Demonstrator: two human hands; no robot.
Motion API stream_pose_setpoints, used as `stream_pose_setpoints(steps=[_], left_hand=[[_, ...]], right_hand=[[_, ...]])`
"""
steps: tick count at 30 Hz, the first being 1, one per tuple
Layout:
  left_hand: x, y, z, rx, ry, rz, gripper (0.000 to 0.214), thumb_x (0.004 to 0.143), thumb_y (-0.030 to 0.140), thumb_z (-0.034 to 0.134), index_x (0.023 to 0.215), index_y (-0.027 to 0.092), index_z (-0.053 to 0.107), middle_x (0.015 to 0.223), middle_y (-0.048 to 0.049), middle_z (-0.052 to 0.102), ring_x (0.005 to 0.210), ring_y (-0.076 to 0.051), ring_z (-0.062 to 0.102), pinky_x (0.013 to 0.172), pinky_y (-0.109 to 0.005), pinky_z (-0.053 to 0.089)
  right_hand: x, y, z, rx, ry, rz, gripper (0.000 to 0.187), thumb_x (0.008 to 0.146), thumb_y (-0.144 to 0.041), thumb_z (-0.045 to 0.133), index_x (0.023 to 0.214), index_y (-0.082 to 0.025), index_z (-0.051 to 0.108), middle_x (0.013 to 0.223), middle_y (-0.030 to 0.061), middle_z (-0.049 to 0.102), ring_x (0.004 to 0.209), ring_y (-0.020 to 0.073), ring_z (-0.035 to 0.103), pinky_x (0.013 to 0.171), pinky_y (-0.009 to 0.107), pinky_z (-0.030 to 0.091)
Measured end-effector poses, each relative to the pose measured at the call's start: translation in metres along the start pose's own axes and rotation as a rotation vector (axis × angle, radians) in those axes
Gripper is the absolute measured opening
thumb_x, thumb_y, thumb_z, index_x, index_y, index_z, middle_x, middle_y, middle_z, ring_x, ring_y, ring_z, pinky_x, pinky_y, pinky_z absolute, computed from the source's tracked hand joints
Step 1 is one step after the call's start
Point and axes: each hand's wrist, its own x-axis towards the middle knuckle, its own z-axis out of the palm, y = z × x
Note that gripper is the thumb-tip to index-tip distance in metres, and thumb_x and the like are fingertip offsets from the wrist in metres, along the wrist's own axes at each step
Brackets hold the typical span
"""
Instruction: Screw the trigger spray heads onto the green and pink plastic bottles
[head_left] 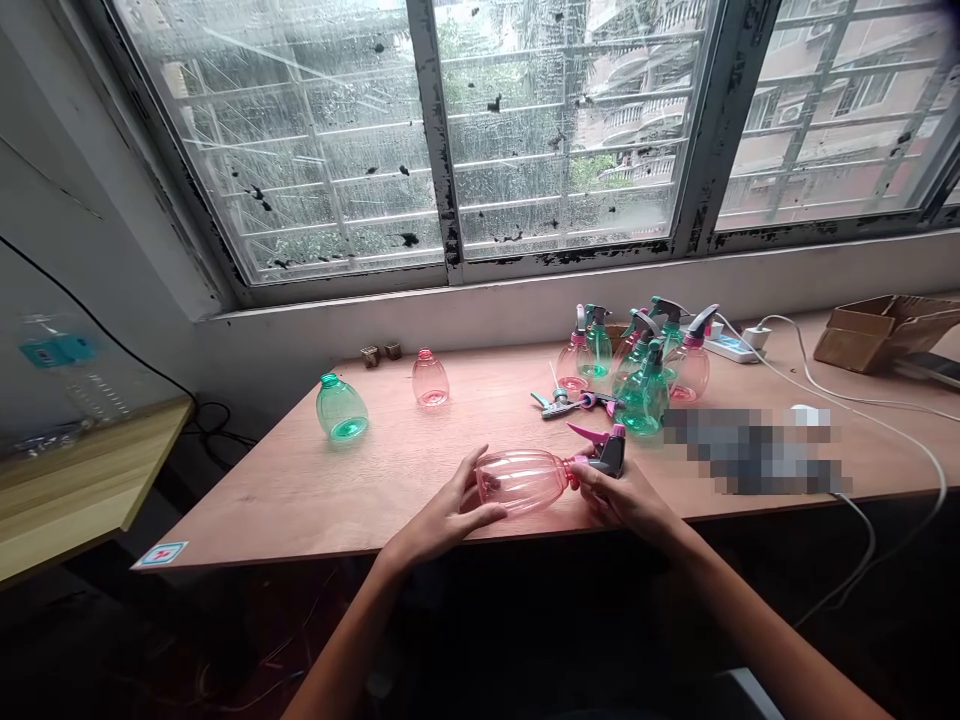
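A clear pink spray bottle (523, 480) lies sideways between my hands, above the front edge of the table. My left hand (457, 510) is wrapped round its base. At the neck, my right hand (611, 492) grips the collar below the black and pink spray head (611, 450). The head sits on the bottle's mouth; whether it is screwed tight I cannot tell. Just beyond lie loose spray heads, one grey and green (556, 405) and one with pink parts (596, 401). Two bottles without heads stand to the left, one green (342, 410) and one pink (430, 380).
Several green and pink bottles with spray heads (643, 395) stand grouped at the back right. Behind them are a power strip (731, 345), white cables (862, 405) and an open cardboard box (874, 335). A blurred patch (757, 455) covers something at the right. The window wall bounds the table's back.
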Motion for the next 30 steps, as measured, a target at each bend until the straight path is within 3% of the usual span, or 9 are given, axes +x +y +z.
stream_pose_setpoints(steps=[5,9,11,15,20,26,28,30], left_hand=[[0.002,-0.010,0.000,0.065,0.005,0.047,0.108,0.079,0.034,0.080,0.158,0.030,0.007,0.161,-0.0132,0.030,0.141,-0.031,0.043,0.118,-0.048,0.035],[0.002,-0.013,-0.001,0.187,0.029,0.074,0.120,0.071,0.038,0.087,0.159,0.027,0.006,0.164,-0.0135,0.023,0.148,-0.034,0.030,0.124,-0.049,0.024],[0.002,-0.010,-0.002,0.207,0.021,0.058,0.116,0.075,0.044,0.083,0.159,0.025,0.006,0.166,-0.0132,0.020,0.150,-0.035,0.024,0.125,-0.050,0.019],[-0.001,-0.002,-0.002,0.203,0.032,0.011,0.089,0.094,0.052,0.057,0.160,0.022,0.005,0.167,-0.0118,0.017,0.153,-0.032,0.019,0.125,-0.049,0.015],[0.000,-0.005,0.001,0.227,0.031,0.030,0.100,0.086,0.048,0.071,0.159,0.026,0.006,0.165,-0.0119,0.025,0.149,-0.033,0.029,0.123,-0.049,0.024],[0.003,-0.015,0.000,0.289,0.044,0.045,0.126,0.072,0.046,0.084,0.159,0.023,-0.004,0.167,-0.0150,0.014,0.151,-0.037,0.022,0.124,-0.050,0.018],[0.002,-0.013,-0.002,0.270,0.021,0.033,0.123,0.076,0.051,0.080,0.159,0.021,-0.006,0.167,-0.0148,0.014,0.152,-0.036,0.020,0.125,-0.049,0.016],[0.002,-0.009,-0.003,0.236,0.020,0.010,0.108,0.087,0.058,0.065,0.159,0.020,-0.006,0.167,-0.0134,0.012,0.153,-0.034,0.015,0.125,-0.048,0.012]], right_hand=[[0.001,0.002,-0.001,0.023,0.010,-0.007,0.033,0.080,-0.048,0.077,0.081,-0.019,0.060,0.065,-0.0010,0.060,0.042,0.0083,0.039,0.036,0.022,0.030],[0.001,0.002,-0.002,0.003,-0.010,-0.018,0.031,0.083,-0.046,0.075,0.080,-0.019,0.060,0.061,-0.0032,0.056,0.041,0.0070,0.038,0.038,0.022,0.029],[0.001,0.002,-0.002,0.005,-0.006,-0.020,0.032,0.082,-0.046,0.076,0.083,-0.020,0.059,0.063,-0.0028,0.059,0.041,0.0072,0.040,0.038,0.022,0.030],[0.000,0.003,-0.004,0.003,-0.002,-0.022,0.037,0.078,-0.048,0.079,0.090,-0.020,0.058,0.068,-0.0012,0.063,0.043,0.0086,0.043,0.038,0.023,0.033],[0.000,0.007,-0.007,-0.006,0.015,-0.020,0.038,0.078,-0.049,0.079,0.094,-0.020,0.059,0.068,-0.0008,0.064,0.042,0.0089,0.043,0.037,0.023,0.033],[0.001,0.007,-0.007,-0.018,-0.002,-0.029,0.035,0.080,-0.049,0.077,0.087,-0.019,0.060,0.067,-0.0007,0.062,0.043,0.0086,0.042,0.037,0.023,0.033],[0.001,0.008,-0.006,-0.008,0.000,-0.034,0.035,0.080,-0.048,0.077,0.088,-0.019,0.059,0.067,-0.0010,0.062,0.043,0.0088,0.043,0.038,0.023,0.033],[0.001,0.009,-0.007,-0.003,0.005,-0.036,0.037,0.079,-0.049,0.078,0.090,-0.019,0.059,0.067,-0.0009,0.062,0.044,0.0089,0.044,0.038,0.023,0.033]])
